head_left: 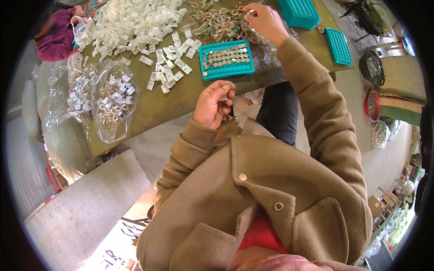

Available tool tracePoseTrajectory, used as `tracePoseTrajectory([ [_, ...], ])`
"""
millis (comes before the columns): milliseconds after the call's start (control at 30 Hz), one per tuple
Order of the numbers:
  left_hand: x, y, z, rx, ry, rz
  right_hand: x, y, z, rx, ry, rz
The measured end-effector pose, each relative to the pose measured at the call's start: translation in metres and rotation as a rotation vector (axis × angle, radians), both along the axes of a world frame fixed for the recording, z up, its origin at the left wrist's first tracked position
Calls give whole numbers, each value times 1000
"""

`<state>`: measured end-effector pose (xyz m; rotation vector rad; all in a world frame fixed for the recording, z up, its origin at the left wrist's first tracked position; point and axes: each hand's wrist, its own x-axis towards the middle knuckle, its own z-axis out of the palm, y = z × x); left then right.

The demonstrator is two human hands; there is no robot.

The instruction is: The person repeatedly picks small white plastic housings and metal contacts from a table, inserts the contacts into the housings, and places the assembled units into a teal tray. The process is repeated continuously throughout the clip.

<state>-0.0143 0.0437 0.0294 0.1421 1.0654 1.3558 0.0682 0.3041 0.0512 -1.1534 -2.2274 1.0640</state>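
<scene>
I note the left hand [214, 104] pinched shut on a small white clip [223, 97] off the table [181, 97] edge. The right hand [264, 20] grips metal rings [217, 22] in the pile. Risk: the clip could slip and fall, lacking support beneath.

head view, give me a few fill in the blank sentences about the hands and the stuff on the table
1. The tray with rows of small round metal pieces is ____ in colour.
2. The right hand reaches into a pile of metal rings at the far side of the ____.
3. The left hand is closed on a small part, held near the table's ____ edge.
4. The clear bags lie to the person's ____.

Missing words: teal; table; near; left
</scene>
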Motion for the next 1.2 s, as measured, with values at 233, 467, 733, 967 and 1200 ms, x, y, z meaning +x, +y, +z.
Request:
tracePoseTrajectory([
  [233, -5, 4, 10, 103, -43, -30, 13, -4, 8, -271, 517, 131],
  [467, 2, 18, 40, 333, 312, 309, 27, -64, 29, -120, 319, 355],
  [733, 10, 10, 41, 114, 268, 200, 30, -129, 26, -81, 457, 332],
  [967, 18, 0, 28, 160, 293, 262, 37, -155, 5, -192, 583, 154],
  [1200, 24, -6, 19, 240, 576, 198, 52, -166, 0, -805, 678, 93],
])
